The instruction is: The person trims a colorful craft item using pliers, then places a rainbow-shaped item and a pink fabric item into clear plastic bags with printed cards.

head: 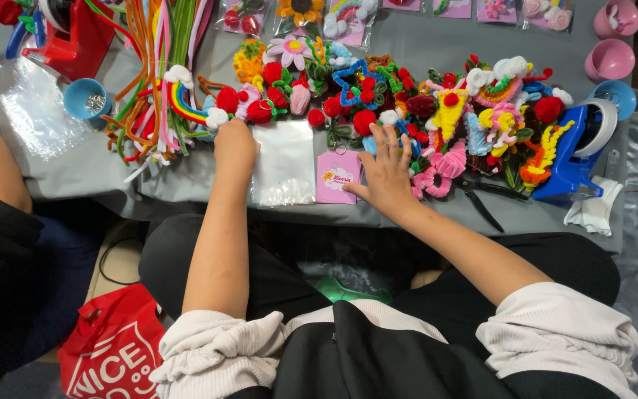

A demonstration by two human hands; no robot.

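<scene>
The clear bag (283,162) is lying flat at the centre of the frame, on the grey cloth (83,177), directly between your two hands. Just right of it, a pink card (337,177) is lying face up, touching or nearly touching the bag's edge.

Your left hand (235,144) is resting at the bag's upper left corner, fingers curled under. You cannot tell from this view whether it is pinching the bag's edge, a red pompom (260,112), or nothing at all. Your right hand (387,170) is lying open and flat, fingers spread, gripping nothing; the thumb is resting on the card's right edge and the fingertips are reaching into the heap of pipe-cleaner ornaments (452,118).

Handling judgement: the bag is looking thin, light, limp and slippery, so it is likely sliding on the cloth under any push. Take hold at an open edge or corner, pinching both film layers. The card is looking stiff and light; lift it by an edge. The ornaments are looking soft and wiry, snagging easily on one another; grasp each by its body, not by a loose end.

Outward from these: loose pipe cleaners (156,66) are lying in the upper left, beside a rainbow ornament (186,107) and a small blue cup (86,100). A blue tape dispenser (574,155) is standing at the right, with black scissors (485,196) just left of it. A red bag (116,351) is sitting at the lower left.
</scene>
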